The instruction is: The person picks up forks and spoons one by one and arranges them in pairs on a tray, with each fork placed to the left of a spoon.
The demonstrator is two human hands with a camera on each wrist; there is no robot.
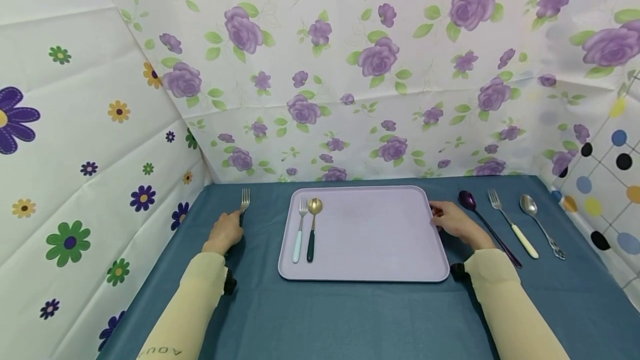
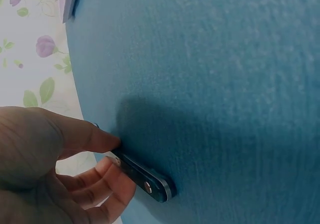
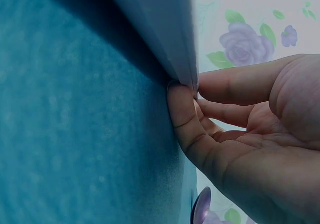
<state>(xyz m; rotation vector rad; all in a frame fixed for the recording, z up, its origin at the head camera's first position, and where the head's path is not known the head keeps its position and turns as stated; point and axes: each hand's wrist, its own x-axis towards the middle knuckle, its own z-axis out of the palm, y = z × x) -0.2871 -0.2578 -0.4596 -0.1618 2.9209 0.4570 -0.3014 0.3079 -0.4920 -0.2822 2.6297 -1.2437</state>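
On the left of the table, my left hand (image 1: 226,231) pinches a fork (image 1: 245,199) by its dark riveted handle (image 2: 145,180); the tines point to the back. Across from it, my right hand (image 1: 457,222) pinches the right rim of a pale lilac tray (image 1: 380,238), thumb and fingers on either side of the edge in the right wrist view. Inside the tray, at its left end, lie a fork with a light mint handle (image 1: 298,246) and a gold spoon with a dark green handle (image 1: 311,240), side by side.
To the right of the tray lie a purple spoon (image 1: 467,200), a fork with a cream handle (image 1: 524,242) and an ornate silver spoon (image 1: 529,204). A blue-grey cloth (image 1: 350,315) covers the table. Flowered sheets (image 1: 310,71) hang behind and at the left.
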